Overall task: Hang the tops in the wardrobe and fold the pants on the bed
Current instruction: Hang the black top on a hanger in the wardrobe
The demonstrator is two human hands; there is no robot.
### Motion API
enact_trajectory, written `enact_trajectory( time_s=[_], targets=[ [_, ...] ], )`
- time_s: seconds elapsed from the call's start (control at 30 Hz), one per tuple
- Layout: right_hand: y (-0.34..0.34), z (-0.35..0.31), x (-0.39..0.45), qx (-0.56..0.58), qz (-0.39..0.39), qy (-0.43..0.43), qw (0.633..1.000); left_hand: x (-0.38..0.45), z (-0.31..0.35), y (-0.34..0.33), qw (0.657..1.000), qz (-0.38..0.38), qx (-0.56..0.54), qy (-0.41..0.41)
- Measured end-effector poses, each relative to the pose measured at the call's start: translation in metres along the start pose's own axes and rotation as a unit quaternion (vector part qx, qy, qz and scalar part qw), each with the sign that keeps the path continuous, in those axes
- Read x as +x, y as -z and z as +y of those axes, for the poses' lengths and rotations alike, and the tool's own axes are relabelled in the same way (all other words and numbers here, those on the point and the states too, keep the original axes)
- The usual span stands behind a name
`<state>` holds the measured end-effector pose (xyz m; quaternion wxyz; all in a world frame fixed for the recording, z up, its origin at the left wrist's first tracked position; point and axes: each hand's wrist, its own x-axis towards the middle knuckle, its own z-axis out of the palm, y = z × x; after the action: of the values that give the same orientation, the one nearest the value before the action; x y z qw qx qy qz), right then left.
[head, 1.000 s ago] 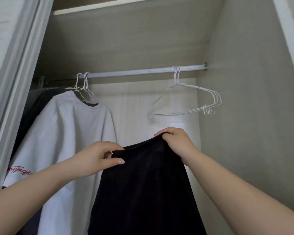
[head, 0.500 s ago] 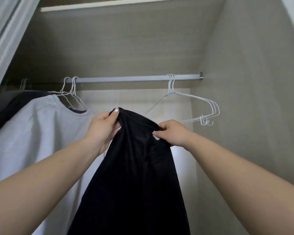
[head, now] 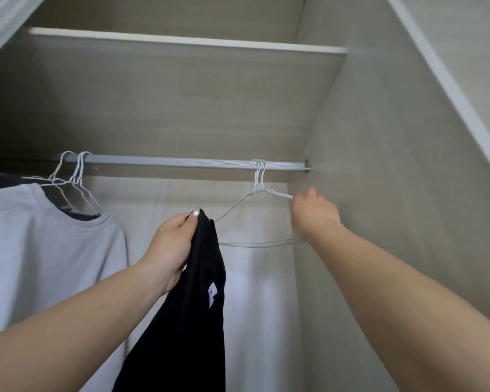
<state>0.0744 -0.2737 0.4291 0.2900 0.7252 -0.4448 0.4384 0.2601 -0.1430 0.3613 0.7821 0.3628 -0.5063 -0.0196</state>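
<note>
Wardrobe [head: 379, 137] interior up close, and the left hand [head: 173, 247] has the black top [head: 193, 321] bunched at its upper edge, fingers and thumb curled tight round the fabric, the rest of it hanging straight down with a small white tag showing. It's held in mid-air below the rail [head: 181, 162], between the grey sweatshirt [head: 40, 250] hanging on the left and the empty wire hangers [head: 255, 205] on the right. Right hand [head: 314, 215] is up at those hangers, against the near shoulder wire; it's blurred, fingers loosely spread, and whether it grips the wire I can't tell. Shelf [head: 181, 41] sits above the rail.
</note>
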Motion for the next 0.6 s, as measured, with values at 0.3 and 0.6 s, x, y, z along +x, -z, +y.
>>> enact_trajectory(
  time_s=[0.3, 0.6],
  targets=[
    [-0.018, -0.016, 0.012, -0.028, 0.102, 0.058, 0.993, 0.006, -0.012, 0.025, 1.000, -0.008, 0.025, -0.018],
    [-0.010, -0.047, 0.023, 0.193, 0.124, -0.008, 0.973, 0.005, -0.027, 0.041, 0.999, -0.028, 0.044, -0.012]
  ],
)
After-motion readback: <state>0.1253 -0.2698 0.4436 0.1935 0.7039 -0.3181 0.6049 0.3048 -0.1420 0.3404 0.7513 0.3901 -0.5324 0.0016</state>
